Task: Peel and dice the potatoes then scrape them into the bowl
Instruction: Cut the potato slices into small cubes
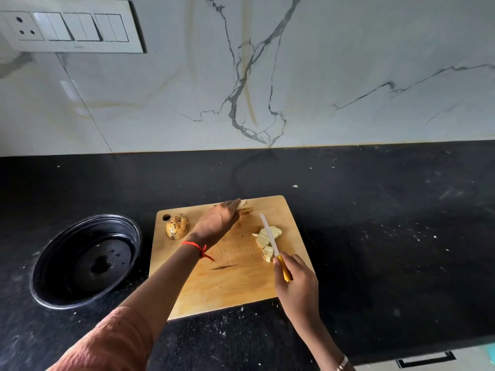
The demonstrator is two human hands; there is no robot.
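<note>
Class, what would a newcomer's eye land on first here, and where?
The pale wooden cutting board stands out on the dark counter; at its right side the right hand holds a yellow-handled knife over cut potato pieces. The left hand reaches to the board's far edge, past an unpeeled potato near its far left corner. A black bowl sits left of the board.

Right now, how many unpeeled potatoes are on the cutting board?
1: the unpeeled potato sits near the cutting board's far left corner, by its hole. The left hand may hide more.
</note>
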